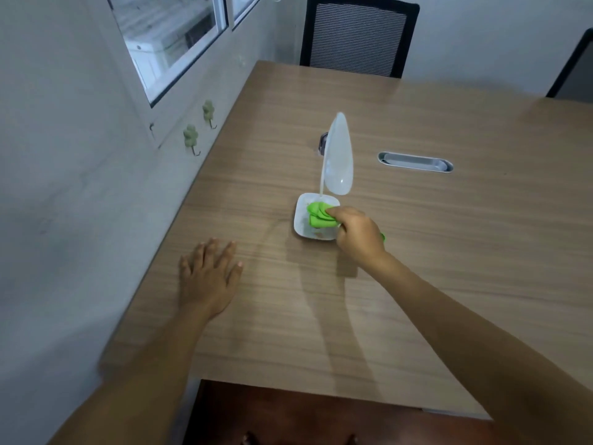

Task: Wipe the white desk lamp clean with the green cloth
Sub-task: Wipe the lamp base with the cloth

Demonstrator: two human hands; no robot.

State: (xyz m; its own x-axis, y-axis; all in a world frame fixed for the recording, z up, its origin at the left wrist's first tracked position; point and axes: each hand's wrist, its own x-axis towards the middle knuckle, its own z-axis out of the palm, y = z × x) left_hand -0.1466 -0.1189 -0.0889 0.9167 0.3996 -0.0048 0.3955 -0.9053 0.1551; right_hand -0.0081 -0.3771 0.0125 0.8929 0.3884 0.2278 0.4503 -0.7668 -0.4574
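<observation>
My right hand [359, 234] is closed on the green cloth [319, 216], pressing it on the lamp base [301, 216]. The lamp head [338, 155] stands just beyond my grip. My left hand [208, 274] lies open and empty on the desk [449, 252], well to the left. I should rub slowly and steady the base.

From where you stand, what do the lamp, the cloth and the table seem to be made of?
Lamp: probably glossy white plastic; its head shows a small highlight.
Cloth: soft bright green fabric, perhaps microfibre; it bunches into folds under the right hand.
Table: matte wood-grain surface, likely laminate, judging by its even streaks.
</observation>
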